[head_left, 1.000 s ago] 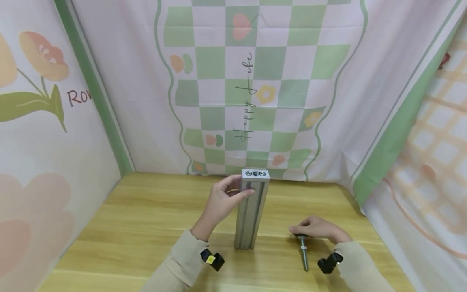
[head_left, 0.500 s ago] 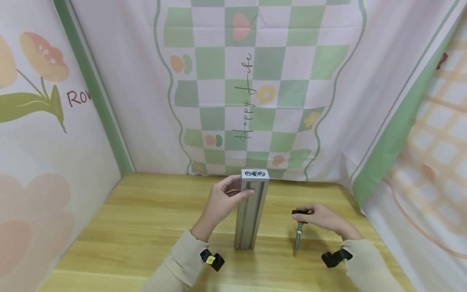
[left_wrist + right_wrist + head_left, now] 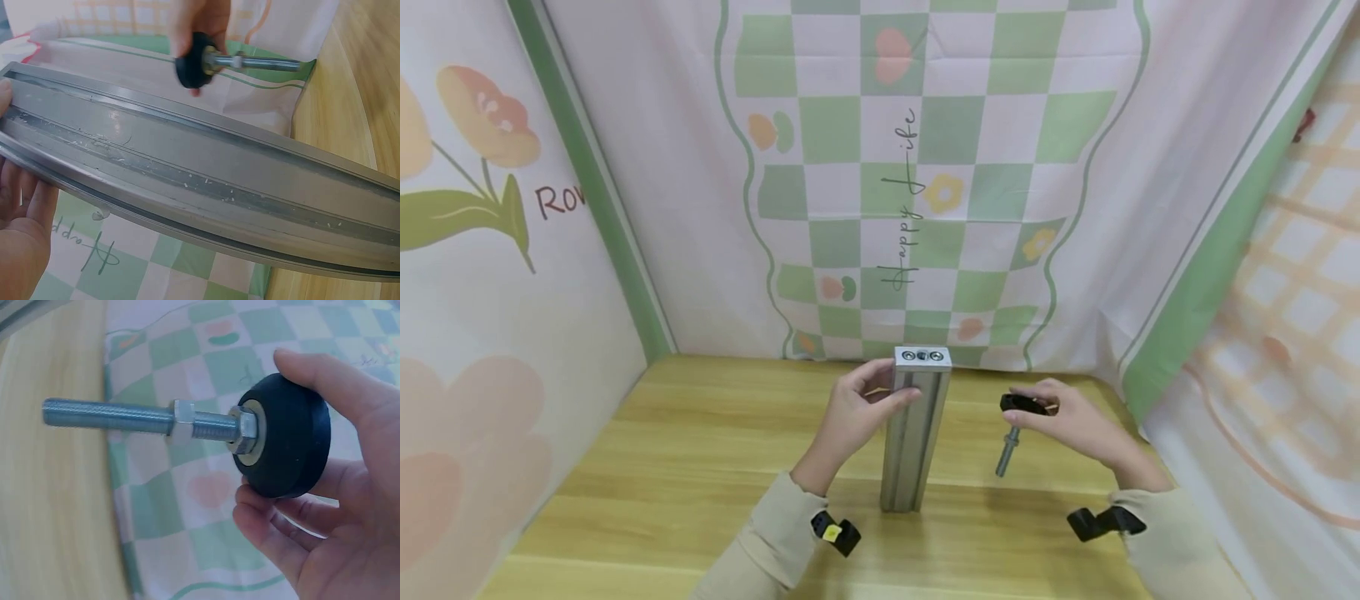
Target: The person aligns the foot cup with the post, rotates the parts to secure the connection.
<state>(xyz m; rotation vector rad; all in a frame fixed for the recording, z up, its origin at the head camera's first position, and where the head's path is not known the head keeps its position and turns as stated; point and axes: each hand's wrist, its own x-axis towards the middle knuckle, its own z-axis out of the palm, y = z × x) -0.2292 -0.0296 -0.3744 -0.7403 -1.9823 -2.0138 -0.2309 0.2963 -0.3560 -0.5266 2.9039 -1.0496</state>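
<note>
An aluminium profile point(image 3: 913, 442) stands upright on the table, with holes in its top end face point(image 3: 922, 357). My left hand point(image 3: 867, 406) grips it near the top, thumb on the near side. To the right, my right hand point(image 3: 1071, 422) holds a levelling foot by its round black base point(image 3: 290, 437), pinched between thumb and fingers. The threaded stud point(image 3: 1007, 452) points down and slightly left, above the table. In the right wrist view, a hex nut point(image 3: 182, 420) sits partway along the stud and another nut is against the base. The profile and the levelling foot are apart.
The wooden table point(image 3: 700, 467) spreads around the profile. Behind it hangs a green-and-white checked curtain point(image 3: 891, 192), with more printed cloth on the left and right sides. A small black wrist camera point(image 3: 837, 533) is on the left sleeve.
My right hand has raised the levelling foot from near the table top, and its stud has swung to point down and left. The left hand and the profile stay in place.
</note>
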